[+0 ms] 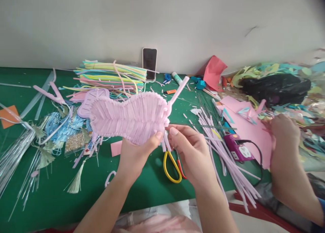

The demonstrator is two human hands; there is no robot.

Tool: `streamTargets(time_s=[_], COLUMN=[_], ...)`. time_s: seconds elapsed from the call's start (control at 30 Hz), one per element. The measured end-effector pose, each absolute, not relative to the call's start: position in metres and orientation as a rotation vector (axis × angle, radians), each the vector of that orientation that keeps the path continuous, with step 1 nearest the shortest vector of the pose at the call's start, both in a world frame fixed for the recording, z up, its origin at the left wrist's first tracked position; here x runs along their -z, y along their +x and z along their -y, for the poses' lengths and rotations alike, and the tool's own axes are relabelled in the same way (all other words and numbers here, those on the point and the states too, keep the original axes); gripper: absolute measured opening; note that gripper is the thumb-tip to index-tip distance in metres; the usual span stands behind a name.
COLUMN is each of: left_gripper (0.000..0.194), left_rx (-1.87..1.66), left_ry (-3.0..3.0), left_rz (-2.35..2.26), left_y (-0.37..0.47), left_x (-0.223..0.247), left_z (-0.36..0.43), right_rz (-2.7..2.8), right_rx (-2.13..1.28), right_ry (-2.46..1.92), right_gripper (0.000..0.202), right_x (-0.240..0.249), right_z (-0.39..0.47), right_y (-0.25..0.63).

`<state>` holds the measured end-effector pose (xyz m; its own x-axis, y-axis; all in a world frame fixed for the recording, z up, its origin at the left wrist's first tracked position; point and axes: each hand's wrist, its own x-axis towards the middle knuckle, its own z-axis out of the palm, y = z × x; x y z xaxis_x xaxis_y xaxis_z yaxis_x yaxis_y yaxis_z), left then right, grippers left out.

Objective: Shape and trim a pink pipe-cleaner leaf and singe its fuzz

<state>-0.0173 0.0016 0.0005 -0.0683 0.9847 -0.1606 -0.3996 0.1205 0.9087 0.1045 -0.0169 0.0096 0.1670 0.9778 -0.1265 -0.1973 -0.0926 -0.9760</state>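
Observation:
My left hand (134, 162) grips a lilac pipe-cleaner panel (127, 116) from below, its thumb on the front near the right end. The panel has a wavy outline and ribbed rows meeting along a middle line. A pipe-cleaner stem (179, 91) sticks up from its right end, and short ends hang below. My right hand (194, 152) is closed in a pinch against that right end; what lies between thumb and finger is too small to make out. Just under the hands, scissors (172, 168) with yellow and red handles lie on the table, their blades hidden.
Behind lies a bundle of coloured pipe cleaners (114, 77) by a phone (149, 64) against the wall. Loose lilac pipe cleaners (228, 168) and a purple power bank (238, 148) lie right. Another person's hand (285, 135) reaches in there. Tassels (77, 179) and clear strips lie left.

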Motion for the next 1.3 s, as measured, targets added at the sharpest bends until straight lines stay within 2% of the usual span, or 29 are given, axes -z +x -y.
streamTargets(time_s=[0.17,0.27,0.4,0.57,0.93,1.13,1.3], left_gripper=[0.026,0.030,0.041,0.047,0.046,0.047,0.047], left_rx=[-1.287,-1.280,-1.308,-1.324,-1.304,-1.289,-1.323], left_ry=[0.830,0.800,0.767,0.779,0.792,0.847,0.788], left_rz=[-1.008,-1.024,-0.991,-1.041,-1.029,-1.024,-1.013], left_y=[-0.0193,-0.0196,-0.0178,-0.0163,-0.0188,-0.0189,-0.0172], left_x=[0.0009,0.0003,-0.0013,-0.0026,-0.0013,-0.0018,-0.0033], left_z=[-0.0003,0.0008,0.0013,0.0008,0.0007,-0.0001,-0.0002], right_rz=[0.776,0.749,0.784,0.833,0.878,0.872,0.824], right_rx=[-1.456,-1.478,-1.452,-1.420,-1.393,-1.377,-1.392], right_ry=[-1.089,-1.064,-1.045,-1.087,-1.113,-1.061,-1.123], right_gripper=[0.024,0.024,0.022,0.023,0.027,0.020,0.027], right_x=[-0.0043,-0.0037,-0.0024,-0.0041,-0.0063,-0.0041,-0.0026], right_z=[0.0107,0.0104,0.0100,0.0108,0.0111,0.0111,0.0132], right_y=[0.1070,0.1061,0.1044,0.1069,0.1063,0.1032,0.1030])
